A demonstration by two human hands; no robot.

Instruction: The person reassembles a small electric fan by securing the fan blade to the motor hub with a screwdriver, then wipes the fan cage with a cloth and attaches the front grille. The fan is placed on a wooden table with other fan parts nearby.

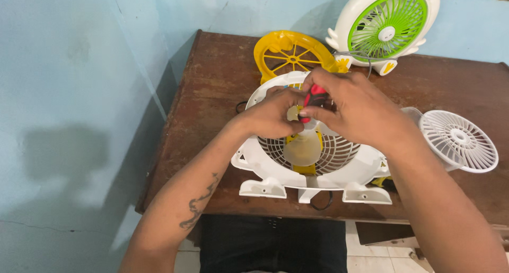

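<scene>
White fan housing point(275, 169) lying flat on desk point(222, 76), near front edge, feet toward the person, grille face up. Translucent blade/hub pc point(303, 148) over yellow motor part point(306, 168) at centre. Red-handled screwdriver point(316, 96) upright over hub, tip end hidden by fingers, so long axis approx vertical, handle tilted slightly away from viewer. Housing's long axis approx left-right across desk, feet side nearest.

Right hand point(358, 111) curled around the handle, pinching it w/ thumb + fingers. Left hand point(273, 116) closed at shaft/hub, fingertips pinched there; exact contact can't be told.

Judgement: best done w/ driver kept square to screw, steady downward pressure, left hand bracing hub so it doesn't spin; a slipped tip could crack thin grille ribs.

Around: yellow fan frame point(289, 53) behind, touching housing rim or just beside. Green-and-white fan point(387, 26) upright at wall. Loose white grille point(458, 140) to right, apart.
</scene>
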